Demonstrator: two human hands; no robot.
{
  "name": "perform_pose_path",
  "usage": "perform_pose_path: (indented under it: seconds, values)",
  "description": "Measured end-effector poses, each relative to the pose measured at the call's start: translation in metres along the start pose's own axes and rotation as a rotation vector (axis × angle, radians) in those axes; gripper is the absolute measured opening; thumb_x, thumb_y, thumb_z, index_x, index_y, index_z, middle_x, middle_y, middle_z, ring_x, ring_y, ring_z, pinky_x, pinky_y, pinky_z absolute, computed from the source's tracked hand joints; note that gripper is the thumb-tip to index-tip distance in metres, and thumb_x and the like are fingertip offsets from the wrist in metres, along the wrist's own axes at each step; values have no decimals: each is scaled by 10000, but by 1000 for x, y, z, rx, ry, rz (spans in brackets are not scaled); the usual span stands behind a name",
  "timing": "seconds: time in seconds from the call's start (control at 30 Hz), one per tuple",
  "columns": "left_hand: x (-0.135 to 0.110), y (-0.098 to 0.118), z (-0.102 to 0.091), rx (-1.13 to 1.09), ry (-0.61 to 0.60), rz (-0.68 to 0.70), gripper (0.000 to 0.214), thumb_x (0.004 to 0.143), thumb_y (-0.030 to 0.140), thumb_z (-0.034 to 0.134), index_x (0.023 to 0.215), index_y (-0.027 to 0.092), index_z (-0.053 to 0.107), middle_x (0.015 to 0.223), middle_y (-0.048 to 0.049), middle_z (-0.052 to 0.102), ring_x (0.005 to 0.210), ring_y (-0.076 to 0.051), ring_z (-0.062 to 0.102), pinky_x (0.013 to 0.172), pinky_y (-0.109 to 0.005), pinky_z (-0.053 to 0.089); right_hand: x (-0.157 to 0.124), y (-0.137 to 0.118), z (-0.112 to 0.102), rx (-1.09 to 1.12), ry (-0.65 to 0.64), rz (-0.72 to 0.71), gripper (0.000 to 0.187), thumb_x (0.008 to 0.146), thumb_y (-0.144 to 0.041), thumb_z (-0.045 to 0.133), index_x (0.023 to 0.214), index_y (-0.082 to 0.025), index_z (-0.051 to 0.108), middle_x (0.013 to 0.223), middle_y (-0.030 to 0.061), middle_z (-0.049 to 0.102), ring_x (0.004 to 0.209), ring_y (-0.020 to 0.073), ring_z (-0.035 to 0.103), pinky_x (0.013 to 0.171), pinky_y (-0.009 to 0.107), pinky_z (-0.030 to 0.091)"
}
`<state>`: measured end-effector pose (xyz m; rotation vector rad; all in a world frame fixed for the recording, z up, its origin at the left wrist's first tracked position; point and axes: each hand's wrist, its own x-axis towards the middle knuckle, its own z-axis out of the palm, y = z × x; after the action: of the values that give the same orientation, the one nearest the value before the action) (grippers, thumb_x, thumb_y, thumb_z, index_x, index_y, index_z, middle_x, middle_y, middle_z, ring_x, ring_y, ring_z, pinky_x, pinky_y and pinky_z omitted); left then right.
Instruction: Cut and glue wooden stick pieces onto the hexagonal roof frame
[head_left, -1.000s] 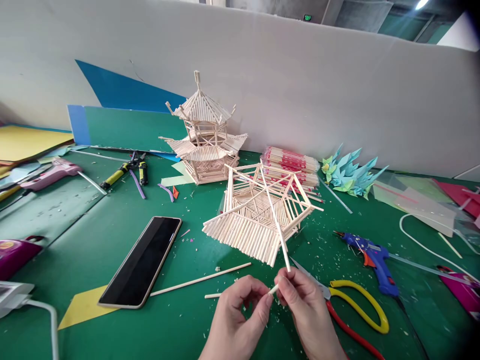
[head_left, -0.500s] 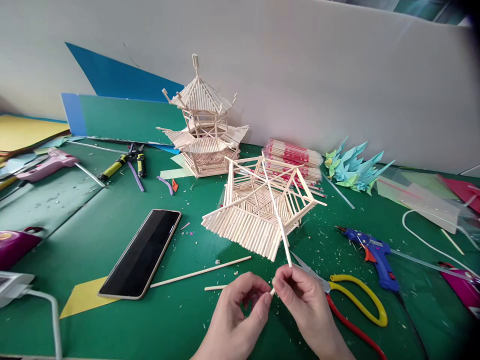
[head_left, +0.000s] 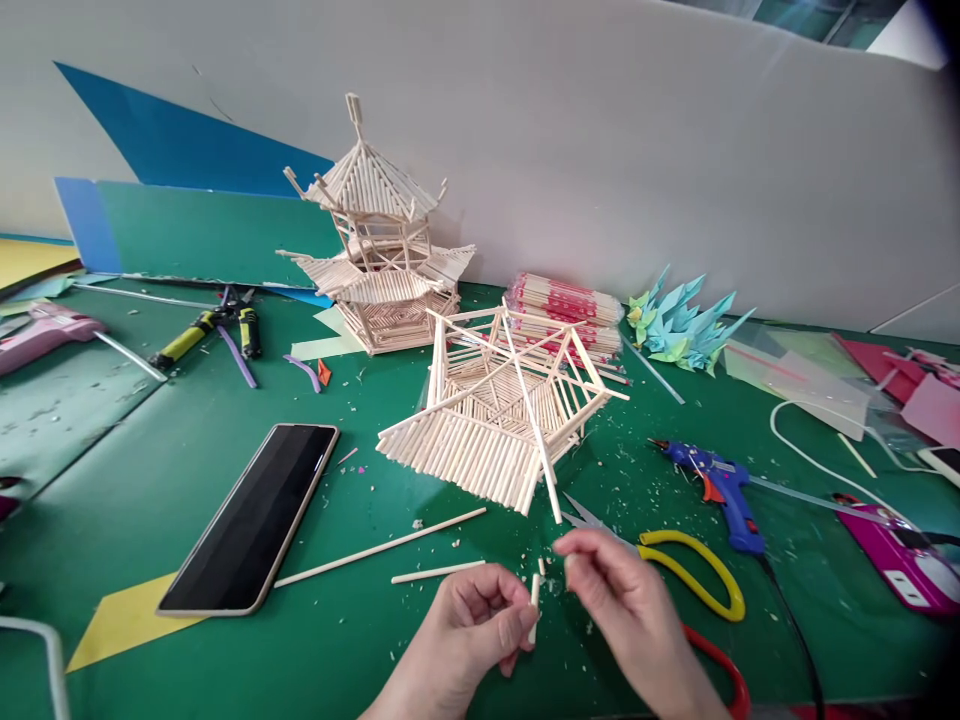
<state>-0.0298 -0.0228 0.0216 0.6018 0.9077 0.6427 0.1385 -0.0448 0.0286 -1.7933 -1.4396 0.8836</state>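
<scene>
My left hand (head_left: 480, 625) pinches a short wooden stick (head_left: 534, 608) upright between thumb and fingers. Just to its right is my right hand (head_left: 611, 580), thumb and index finger closed together; I cannot make out whether anything is between them. A tiny stick offcut (head_left: 541, 566) is in the gap between the hands. Beyond them stands a six-sided frame of wooden sticks (head_left: 491, 470), its near side covered by a slanted row of sticks. One long stick crosses its top and points toward my right hand. Scissors (head_left: 694, 560) with yellow and red handles lie partly behind my right hand.
A finished stick pagoda (head_left: 382, 290) stands behind, beside wrapped stick bundles (head_left: 566, 300). A blue glue gun (head_left: 720, 490) lies right, a phone (head_left: 251, 520) left. Loose sticks (head_left: 382, 547), cutters (head_left: 214, 330) and folded paper pieces (head_left: 682, 320) are on the green table.
My right hand has come away from the short stick and my left hand. The stick in my left hand now stands more upright. The whole view has shifted slightly.
</scene>
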Motion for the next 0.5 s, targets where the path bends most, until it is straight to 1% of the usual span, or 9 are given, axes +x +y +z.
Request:
perform_pose_path:
  seconds: [0.07, 0.1, 0.13, 0.17, 0.2, 0.27, 0.33, 0.4, 0.5]
  values:
    - [-1, 3, 0, -50, 29, 2, 228, 621, 303, 746, 599, 125, 606, 511, 9, 557, 463, -60, 383, 453, -181, 277, 5, 24, -31, -123, 226, 91, 340, 806, -483, 443, 943, -199, 568, 781, 50, 629, 661, 189, 583, 584, 270, 483]
    - [-1, 4, 0, -74, 42, 1, 219, 621, 293, 748, 599, 127, 606, 511, 11, 557, 465, -58, 380, 455, -177, 275, 8, 38, -48, -201, 363, 139, 368, 792, -483, 447, 982, -186, 554, 866, 85, 618, 755, 225, 585, 671, 322, 478]
    - [-1, 6, 0, -96, 54, 3, 213, 621, 285, 750, 600, 129, 606, 512, 13, 557, 468, -56, 379, 458, -174, 274, 12, 54, -65, -288, 497, 186, 404, 775, -483, 443, 1010, -169, 537, 922, 117, 593, 802, 261, 571, 723, 383, 456]
    - [-2, 7, 0, -116, 61, 6, 210, 621, 281, 750, 600, 130, 606, 511, 14, 556, 468, -54, 378, 459, -172, 271, 17, 69, -81, -374, 593, 222, 439, 743, -474, 459, 1033, -151, 522, 976, 147, 561, 859, 300, 549, 764, 437, 428]
    - [-2, 8, 0, -136, 61, 8, 211, 620, 280, 752, 597, 130, 605, 508, 14, 555, 463, -52, 376, 458, -170, 268, 21, 84, -95, -444, 624, 256, 473, 698, -454, 496, 1052, -139, 518, 1004, 170, 539, 895, 339, 532, 744, 467, 421]
    - [-2, 9, 1, -181, 56, 16, 209, 622, 275, 751, 595, 129, 603, 500, 16, 549, 455, -49, 375, 455, -167, 261, 30, 108, -113, -529, 581, 292, 489, 642, -402, 530, 1041, -120, 530, 936, 172, 561, 946, 373, 513, 745, 472, 418]
    - [-2, 7, 2, -224, 47, 17, 202, 625, 265, 750, 599, 129, 604, 491, 19, 541, 447, -45, 369, 455, -164, 256, 36, 124, -122, -573, 513, 323, 490, 632, -395, 533, 1034, -115, 534, 892, 166, 583, 847, 359, 558, 704, 459, 434]
    - [0, 4, 1, -261, 39, 14, 200, 623, 257, 752, 594, 129, 602, 486, 19, 537, 440, -44, 366, 455, -165, 255, 40, 130, -126, -596, 467, 345, 450, 654, -425, 524, 1002, -139, 547, 858, 162, 612, 723, 342, 587, 645, 451, 442]
    - [2, -1, -2, -297, 14, 22, 205, 627, 262, 749, 580, 131, 599, 485, 11, 542, 429, -45, 364, 452, -173, 258, 40, 129, -135, -576, 433, 349, 329, 691, -483, 505, 819, -193, 594, 641, 118, 639, 530, 308, 595, 516, 410, 449]
